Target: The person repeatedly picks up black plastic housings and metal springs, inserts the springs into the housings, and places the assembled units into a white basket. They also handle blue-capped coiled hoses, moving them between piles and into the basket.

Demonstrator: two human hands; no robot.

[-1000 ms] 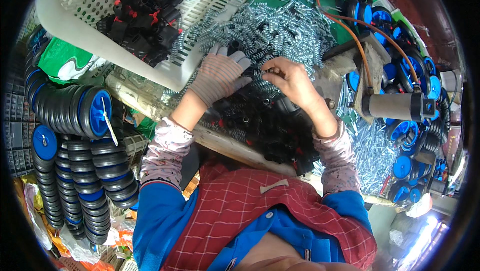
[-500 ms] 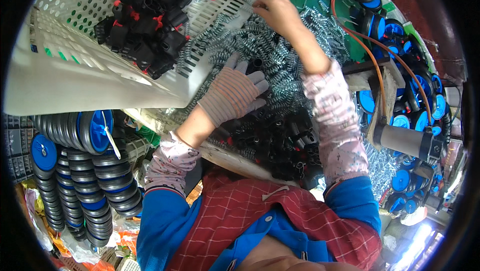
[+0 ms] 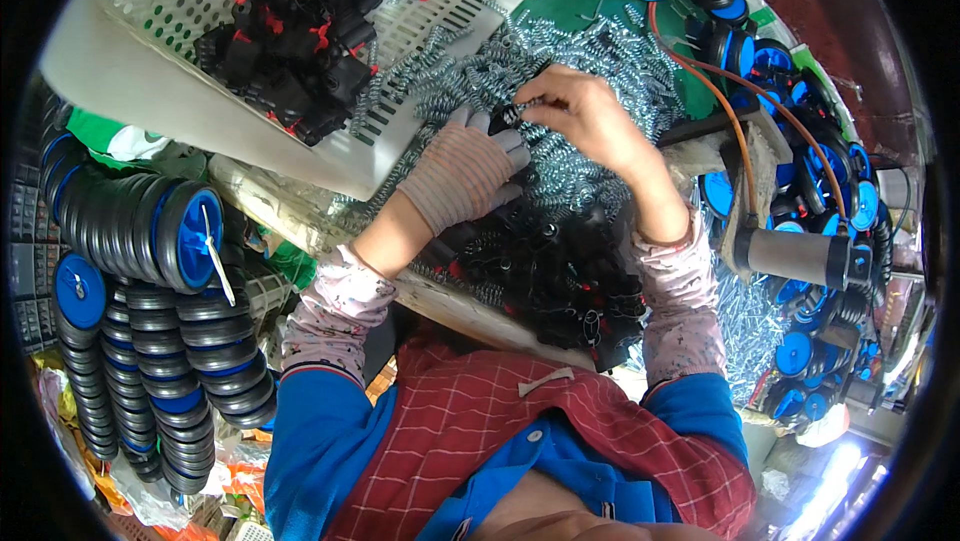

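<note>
My left hand [image 3: 462, 171], in a striped grey-and-tan glove, is closed around a small black plastic part [image 3: 504, 119], mostly hidden by the fingers. Bare, my right hand [image 3: 590, 119] pinches a small metal coil spring [image 3: 527, 104] at the top of that part; the fingertips cover some of it. Both hands meet over a heap of loose silvery springs [image 3: 585, 176]. Between my forearms and nearer to me lies a pile of black plastic parts [image 3: 560, 271], some with red tabs and wire rings.
A white perforated crate [image 3: 215, 106] with black, red-tabbed parts [image 3: 300, 71] leans in at the upper left. Stacked black wheels with blue hubs [image 3: 190, 241] stand at left. A metal cylinder [image 3: 795, 256] on a bracket and an orange hose [image 3: 735, 106] are at right.
My right hand has come from the far side of the spring heap down to the black part in my left hand. The left hand stays nearly in place.
</note>
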